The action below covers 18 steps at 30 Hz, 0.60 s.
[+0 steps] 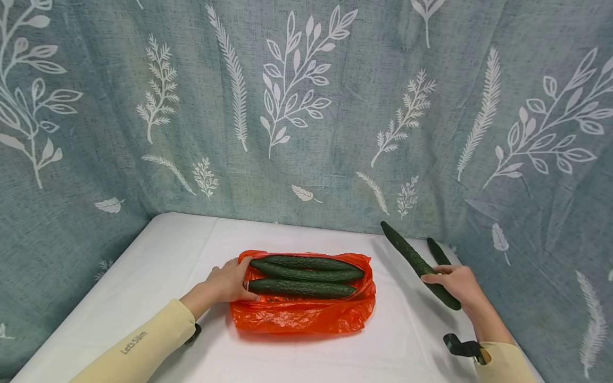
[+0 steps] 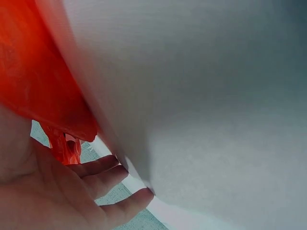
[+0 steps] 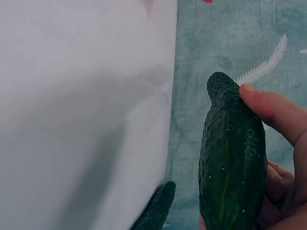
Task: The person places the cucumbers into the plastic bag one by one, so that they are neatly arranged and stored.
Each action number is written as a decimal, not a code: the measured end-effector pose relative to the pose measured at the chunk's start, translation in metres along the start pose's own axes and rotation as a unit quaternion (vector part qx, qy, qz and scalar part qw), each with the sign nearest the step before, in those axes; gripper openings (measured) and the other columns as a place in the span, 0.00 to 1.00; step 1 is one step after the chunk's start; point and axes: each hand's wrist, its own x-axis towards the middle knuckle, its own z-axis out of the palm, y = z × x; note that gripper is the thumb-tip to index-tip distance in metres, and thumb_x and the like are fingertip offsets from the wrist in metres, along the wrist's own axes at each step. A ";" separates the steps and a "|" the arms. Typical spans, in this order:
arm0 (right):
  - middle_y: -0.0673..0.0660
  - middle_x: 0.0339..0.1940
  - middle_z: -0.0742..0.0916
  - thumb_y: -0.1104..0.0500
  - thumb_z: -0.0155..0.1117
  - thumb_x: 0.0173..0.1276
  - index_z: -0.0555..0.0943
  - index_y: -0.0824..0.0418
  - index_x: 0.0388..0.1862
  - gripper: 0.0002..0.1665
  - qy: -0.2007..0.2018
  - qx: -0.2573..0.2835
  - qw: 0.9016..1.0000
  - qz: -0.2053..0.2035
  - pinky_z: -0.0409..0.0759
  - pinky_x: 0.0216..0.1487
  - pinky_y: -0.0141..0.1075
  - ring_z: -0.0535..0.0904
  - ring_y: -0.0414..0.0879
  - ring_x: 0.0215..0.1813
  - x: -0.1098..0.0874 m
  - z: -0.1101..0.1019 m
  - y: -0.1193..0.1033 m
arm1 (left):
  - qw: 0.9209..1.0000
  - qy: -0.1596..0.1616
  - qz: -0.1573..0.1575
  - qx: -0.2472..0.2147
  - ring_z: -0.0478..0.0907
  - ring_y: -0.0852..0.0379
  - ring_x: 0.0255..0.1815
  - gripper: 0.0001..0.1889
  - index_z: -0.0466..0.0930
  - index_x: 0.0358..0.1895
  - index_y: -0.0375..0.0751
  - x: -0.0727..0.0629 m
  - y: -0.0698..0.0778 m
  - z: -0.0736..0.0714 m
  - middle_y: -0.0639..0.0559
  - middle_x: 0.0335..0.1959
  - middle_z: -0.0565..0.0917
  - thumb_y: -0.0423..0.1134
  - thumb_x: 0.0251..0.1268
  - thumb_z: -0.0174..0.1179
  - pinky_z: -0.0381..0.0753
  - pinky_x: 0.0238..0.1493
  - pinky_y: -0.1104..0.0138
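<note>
An orange-red plastic bag [image 1: 306, 316] lies on the table, its top spread around three dark green cucumbers [image 1: 306, 288] side by side. My left hand [image 1: 232, 282] holds the bag's left end, thumb at the near side and index finger at the far side. In the left wrist view, the other fingers [image 2: 122, 208] reach out loosely below the red plastic. My right hand [image 1: 457, 287] grips another cucumber [image 1: 407, 252] near its lower end, raised at a slant over the table's right side. The thumb presses along it in the right wrist view, and the other fingers are partly hidden behind.
One more cucumber [image 1: 437, 251] lies at the table's far right edge, just beyond my right hand. A white cloth covers the table [image 1: 191, 239]. Blue-green curtains [image 1: 306, 175] with white leaf prints hang close along the back and both sides.
</note>
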 end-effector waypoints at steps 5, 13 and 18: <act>0.74 0.78 0.62 0.35 0.73 0.59 0.68 0.70 0.73 0.56 0.003 -0.008 1.000 -0.017 0.63 0.68 0.67 0.54 0.74 0.76 0.000 0.004 -0.009 | 1.000 0.000 0.004 -0.001 0.68 0.38 0.70 0.59 0.56 0.77 0.43 -0.001 0.002 -0.002 0.34 0.68 0.72 0.67 0.44 0.75 0.66 0.62 0.33; 0.72 0.74 0.69 0.37 0.74 0.59 0.70 0.69 0.72 0.53 0.001 -0.022 0.998 -0.052 0.68 0.66 0.65 0.60 0.71 0.75 -0.002 0.010 -0.023 | 1.000 0.002 0.006 -0.003 0.69 0.37 0.68 0.58 0.58 0.75 0.42 -0.002 0.002 -0.001 0.34 0.66 0.73 0.66 0.43 0.76 0.66 0.62 0.32; 0.71 0.71 0.74 0.38 0.76 0.57 0.74 0.68 0.69 0.50 0.008 -0.035 0.996 -0.084 0.73 0.62 0.61 0.67 0.68 0.71 -0.006 0.015 -0.036 | 1.000 0.002 0.004 -0.002 0.70 0.37 0.68 0.58 0.58 0.75 0.43 -0.002 0.002 -0.002 0.34 0.66 0.73 0.66 0.43 0.76 0.67 0.61 0.33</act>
